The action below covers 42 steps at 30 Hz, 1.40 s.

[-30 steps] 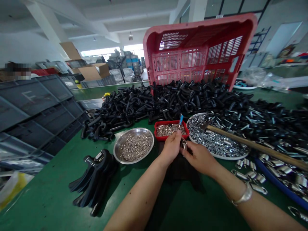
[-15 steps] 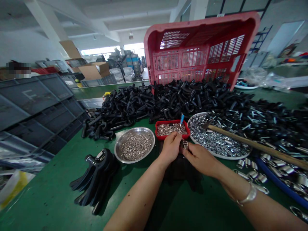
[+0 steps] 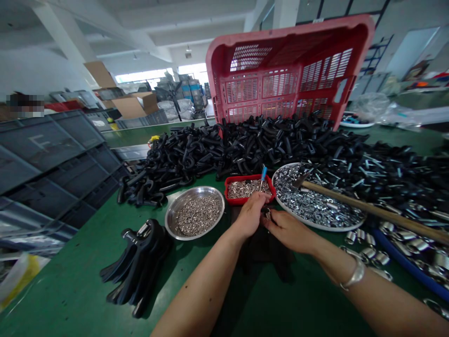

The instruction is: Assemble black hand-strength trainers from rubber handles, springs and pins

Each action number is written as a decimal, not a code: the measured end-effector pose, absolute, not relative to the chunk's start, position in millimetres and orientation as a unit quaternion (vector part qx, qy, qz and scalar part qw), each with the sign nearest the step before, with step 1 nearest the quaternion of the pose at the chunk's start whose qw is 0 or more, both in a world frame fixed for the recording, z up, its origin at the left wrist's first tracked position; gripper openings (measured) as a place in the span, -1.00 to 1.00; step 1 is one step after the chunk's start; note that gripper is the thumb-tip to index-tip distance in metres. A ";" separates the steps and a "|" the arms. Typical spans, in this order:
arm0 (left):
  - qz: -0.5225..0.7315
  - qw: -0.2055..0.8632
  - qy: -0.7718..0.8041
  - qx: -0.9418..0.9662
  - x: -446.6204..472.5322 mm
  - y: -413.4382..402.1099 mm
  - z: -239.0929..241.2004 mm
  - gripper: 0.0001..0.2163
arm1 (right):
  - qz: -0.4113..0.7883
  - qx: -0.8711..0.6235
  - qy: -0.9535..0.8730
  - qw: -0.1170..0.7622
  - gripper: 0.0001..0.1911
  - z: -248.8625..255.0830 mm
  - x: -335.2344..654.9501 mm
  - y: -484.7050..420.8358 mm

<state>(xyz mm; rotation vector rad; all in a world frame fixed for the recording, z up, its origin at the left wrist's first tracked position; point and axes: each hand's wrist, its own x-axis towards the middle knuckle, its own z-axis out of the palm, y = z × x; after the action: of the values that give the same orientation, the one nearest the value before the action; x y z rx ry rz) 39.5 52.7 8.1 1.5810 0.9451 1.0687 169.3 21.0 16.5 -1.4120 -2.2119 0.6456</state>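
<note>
My left hand (image 3: 250, 214) and my right hand (image 3: 287, 230) meet over a black piece (image 3: 266, 245) lying on the green table (image 3: 77, 285), just in front of a small red tray (image 3: 248, 188) of metal parts. Both hands have their fingers pinched together around a small metal coil spring (image 3: 268, 214) between them. A blue-handled tool (image 3: 263, 174) stands in the red tray just beyond my left hand's fingers.
A steel bowl (image 3: 195, 214) of small rings sits left of the tray, a white plate (image 3: 315, 206) of nuts right, with a wooden-handled hammer (image 3: 368, 211) across it. Black handles (image 3: 245, 145) heap before a tipped red crate (image 3: 287, 70). Assembled grips (image 3: 138, 262) lie left; springs (image 3: 368, 252) right.
Both hands have lowered the spring slightly toward the black piece and closed in around it, so less of the spring shows now.
</note>
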 end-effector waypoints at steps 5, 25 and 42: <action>0.395 0.480 0.388 0.681 45.5 64.8 10.0 -0.61 | 0.430 -0.481 -0.696 0.316 -0.68 3.0 170.2 22.6; 0.246 0.082 0.535 0.804 26.3 9.4 25.4 -0.17 | 0.553 -0.483 -0.445 0.513 -0.57 -4.5 161.3 25.9; 0.094 0.061 0.524 0.844 11.8 31.1 5.1 -0.14 | -0.024 -0.630 -0.775 0.035 -0.66 41.9 180.1 85.5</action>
<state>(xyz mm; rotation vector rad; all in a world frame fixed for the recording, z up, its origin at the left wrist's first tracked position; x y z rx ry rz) 11.8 31.1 5.1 2.5542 1.5843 0.2838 180.1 85.5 41.9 -1.9374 -2.3828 -0.0747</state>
